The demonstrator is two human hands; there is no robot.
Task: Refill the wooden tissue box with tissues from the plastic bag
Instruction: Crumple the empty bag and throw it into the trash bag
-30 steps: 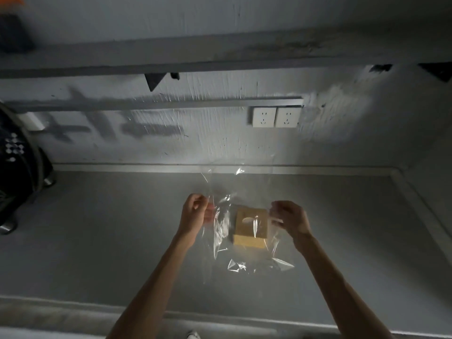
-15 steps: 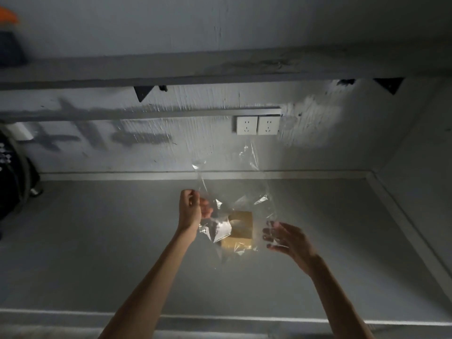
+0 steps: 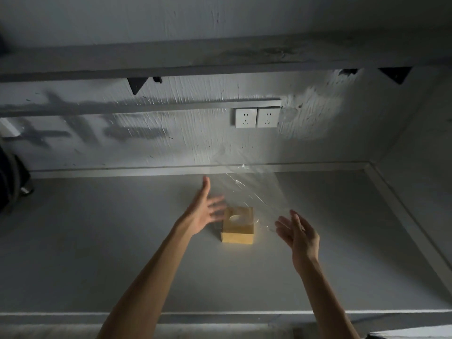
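Note:
A small wooden tissue box (image 3: 237,226) stands on the grey counter (image 3: 122,241), with an oval slot in its top face. A clear plastic bag (image 3: 252,187) floats in the air just behind and to the right of the box, blurred, with no hand on it. My left hand (image 3: 204,211) is spread open just left of the box, fingers blurred. My right hand (image 3: 297,234) is open to the right of the box, palm turned inward, holding nothing. I see no tissues.
The counter meets a grey wall with two white power sockets (image 3: 256,117) and a shelf (image 3: 220,55) above them. A dark object (image 3: 12,182) stands at the far left edge. A raised lip (image 3: 403,216) bounds the counter on the right.
Both hands held the clear bag in front of the box. Both have now let go; the bag drifts up and to the back right, and the hands have spread open.

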